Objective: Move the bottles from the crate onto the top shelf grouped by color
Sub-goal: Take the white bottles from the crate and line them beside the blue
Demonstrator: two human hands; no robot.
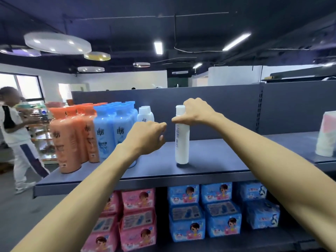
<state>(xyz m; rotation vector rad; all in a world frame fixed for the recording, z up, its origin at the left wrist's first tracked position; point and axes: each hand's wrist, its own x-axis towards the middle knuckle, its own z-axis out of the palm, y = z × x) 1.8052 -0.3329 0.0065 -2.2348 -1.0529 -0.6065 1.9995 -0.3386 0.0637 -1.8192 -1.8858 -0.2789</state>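
While our right hand [197, 113] closes over the cap end of a tall, slim white plastic cylinder bottle [181, 142], thumb on the near side and fingers curled round the far side, our left hand [145, 139] hovers with fingers curled in and nothing seen inside it. The bottle stands upright on the dark blue metal top shelf [209, 160], about midway along its length and close to its front edge, apart from the other bottles.

We judge the bottle stiff-walled and smooth, so likely a little slippery. Its narrow base under a tall body makes it prone to tipping if nudged high up. Its weight cannot be told from here. A grip round the middle of the body would steady it better than one at the cap, and a slide along the shelf would want a hand low down.

Toward the shelf's left end stand the orange plastic bottles with orange caps [67, 142] in rows. Next along come the light blue plastic bottles with blue caps [107, 131], then a few short white round-shouldered bottles [145, 114] behind our left hand. We take the white group as the tall bottle's place.

At the shelf's right end stands a soft white and pink pack [326, 135]. Under the shelf sit pink printed packets [138, 215] and blue printed packets [205, 211]. Beyond the shelf's left end a person in white clothes [16, 131] stands in the aisle. No crate is in view.
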